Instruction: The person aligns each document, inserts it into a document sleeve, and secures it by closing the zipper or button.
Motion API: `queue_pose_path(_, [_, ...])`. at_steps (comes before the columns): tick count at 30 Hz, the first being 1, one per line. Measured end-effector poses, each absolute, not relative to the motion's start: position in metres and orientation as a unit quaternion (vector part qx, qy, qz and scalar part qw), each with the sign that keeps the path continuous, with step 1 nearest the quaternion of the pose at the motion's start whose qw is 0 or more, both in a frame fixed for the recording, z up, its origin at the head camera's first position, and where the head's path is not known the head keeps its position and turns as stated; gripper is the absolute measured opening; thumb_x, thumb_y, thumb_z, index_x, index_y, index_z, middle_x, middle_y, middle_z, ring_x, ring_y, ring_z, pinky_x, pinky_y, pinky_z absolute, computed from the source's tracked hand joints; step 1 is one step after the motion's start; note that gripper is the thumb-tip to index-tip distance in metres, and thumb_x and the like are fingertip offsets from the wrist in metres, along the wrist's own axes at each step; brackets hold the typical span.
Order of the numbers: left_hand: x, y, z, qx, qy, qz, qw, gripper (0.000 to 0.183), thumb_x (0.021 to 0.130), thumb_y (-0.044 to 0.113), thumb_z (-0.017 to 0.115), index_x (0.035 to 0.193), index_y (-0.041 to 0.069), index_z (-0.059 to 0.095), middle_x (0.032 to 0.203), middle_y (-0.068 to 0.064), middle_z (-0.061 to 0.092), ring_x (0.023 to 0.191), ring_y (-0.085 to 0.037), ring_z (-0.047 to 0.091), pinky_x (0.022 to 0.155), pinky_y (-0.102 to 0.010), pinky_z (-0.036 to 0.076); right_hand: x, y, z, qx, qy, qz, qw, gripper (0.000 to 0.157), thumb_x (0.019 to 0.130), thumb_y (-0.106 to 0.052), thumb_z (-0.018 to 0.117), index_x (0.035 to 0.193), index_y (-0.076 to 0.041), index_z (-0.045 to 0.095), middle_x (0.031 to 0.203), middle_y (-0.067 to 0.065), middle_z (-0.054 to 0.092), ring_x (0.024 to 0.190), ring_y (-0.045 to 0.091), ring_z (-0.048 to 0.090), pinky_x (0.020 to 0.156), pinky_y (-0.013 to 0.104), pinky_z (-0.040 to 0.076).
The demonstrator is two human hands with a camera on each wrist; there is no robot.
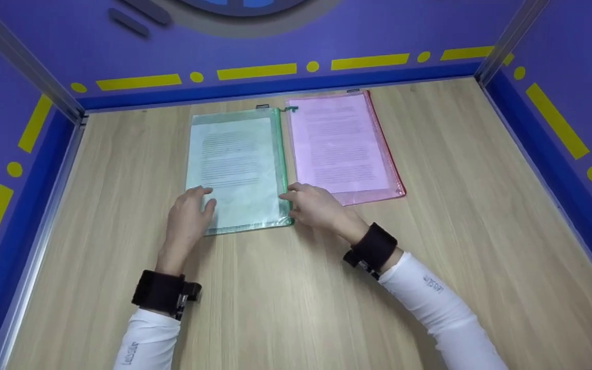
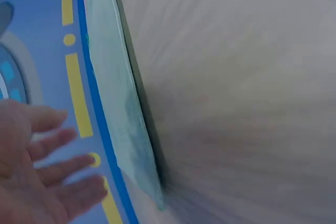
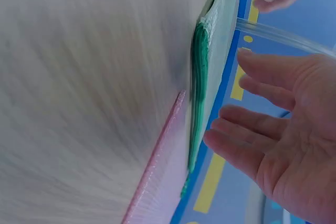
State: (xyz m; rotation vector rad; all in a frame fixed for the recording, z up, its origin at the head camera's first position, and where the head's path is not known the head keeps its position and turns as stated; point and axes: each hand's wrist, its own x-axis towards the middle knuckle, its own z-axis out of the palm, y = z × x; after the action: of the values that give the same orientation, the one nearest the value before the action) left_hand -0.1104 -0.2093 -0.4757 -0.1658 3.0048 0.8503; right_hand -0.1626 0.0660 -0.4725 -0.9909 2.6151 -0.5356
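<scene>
A clear green zip folder with printed sheets inside lies flat on the table, its darker green zip edge facing right. My left hand hovers by its lower left edge, fingers loosely spread, as the left wrist view also shows. At the lower part of the zip edge is my right hand, fingertips close to the green border and nothing in its grasp. In the right wrist view those fingers are relaxed and apart. To the right lies a pink zip folder with a printed sheet, partly behind my right hand.
The wooden table runs up to purple-blue walls with yellow markings at the back and sides. A green zip pull sticks out toward the pink folder. Metal strips edge the left side.
</scene>
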Motion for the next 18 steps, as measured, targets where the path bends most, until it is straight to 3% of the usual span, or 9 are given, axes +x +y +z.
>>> queue_pose_path(5, [-0.102,-0.183,-0.477,0.084,0.968,0.229,0.057,0.028,0.097,0.018,0.061,0.119,0.004,0.070,0.128,-0.020,0.067,0.120,-0.040,0.061,0.101,-0.051,0.050,-0.155,0.064,-0.477,-0.390,0.897,-0.148,0.144,0.027,0.090,-0.013,0.070,0.116,-0.008,0.072,0.130,0.020,0.063,0.116,0.034,0.065,0.098,0.046,0.054])
queue_pose_path(8, [-0.098,-0.175,-0.482,0.125,0.968,0.208,0.072,0.024,0.096,0.017,0.062,0.114,0.005,0.073,0.125,-0.019,0.069,0.116,-0.041,0.063,0.099,-0.050,0.052,-0.153,0.060,-0.482,-0.386,0.899,-0.138,0.154,0.024,0.091,-0.014,0.069,0.114,-0.010,0.073,0.135,0.019,0.062,0.119,0.034,0.064,0.100,0.046,0.053])
queue_pose_path(11, [-0.098,-0.174,-0.487,0.134,0.970,0.193,0.061,0.021,0.095,0.016,0.064,0.109,0.006,0.075,0.123,-0.018,0.070,0.114,-0.041,0.064,0.095,-0.050,0.054,-0.153,0.056,-0.486,-0.379,0.903,-0.138,0.147,0.022,0.092,-0.014,0.068,0.113,-0.011,0.074,0.138,0.018,0.060,0.121,0.034,0.064,0.102,0.048,0.052])
queue_pose_path(18, [-0.101,-0.182,-0.496,0.101,0.976,0.190,0.032,0.018,0.092,0.015,0.068,0.106,0.008,0.077,0.123,-0.016,0.069,0.111,-0.040,0.064,0.087,-0.051,0.056,-0.154,0.043,-0.490,-0.380,0.904,-0.137,0.136,0.017,0.093,-0.014,0.067,0.107,-0.012,0.075,0.127,0.012,0.066,0.098,0.030,0.071,0.085,0.044,0.059])
